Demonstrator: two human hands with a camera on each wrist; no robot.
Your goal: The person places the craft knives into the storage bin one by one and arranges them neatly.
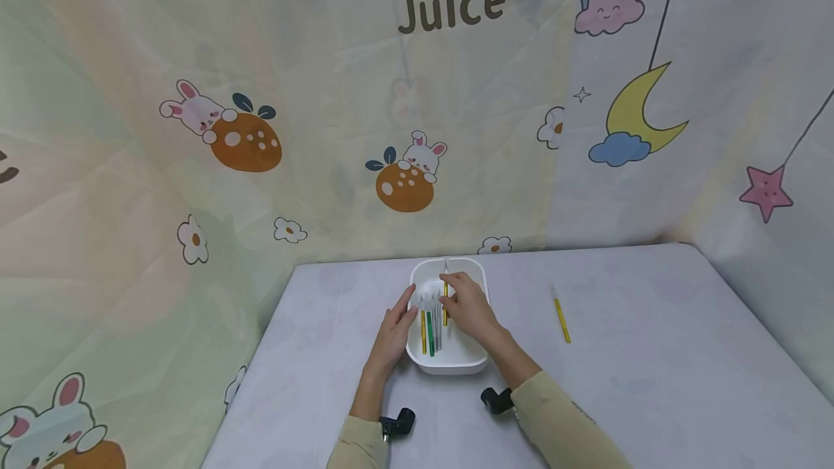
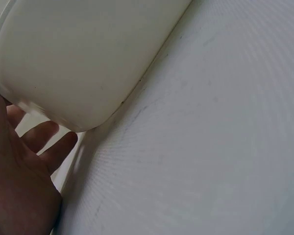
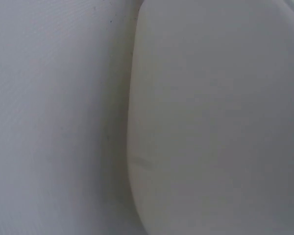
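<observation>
A white tray [image 1: 449,360] with rounded corners stands on the table. Inside it, on the left, lie several slim sticks: a yellow stick [image 1: 423,331], a green stick [image 1: 430,335] and greyish ones, with pale or clear upper ends. My right hand [image 1: 470,304] reaches over the tray's right side and pinches another slim yellow stick [image 1: 446,315], held lengthwise. At the left rim my left hand [image 1: 393,328] rests with fingers fairly straight. The left wrist view shows that hand [image 2: 24,171] against the tray's outer wall [image 2: 83,58]. In the right wrist view only the tray wall [image 3: 210,117] and cloth appear.
A yellow stick with a pale tip [image 1: 562,320] lies on the white-covered table [image 1: 651,339], right of the tray. Printed curtains [image 1: 339,129] hang behind the table and along its sides. Black wrist cameras [image 1: 498,401] sit by both sleeves.
</observation>
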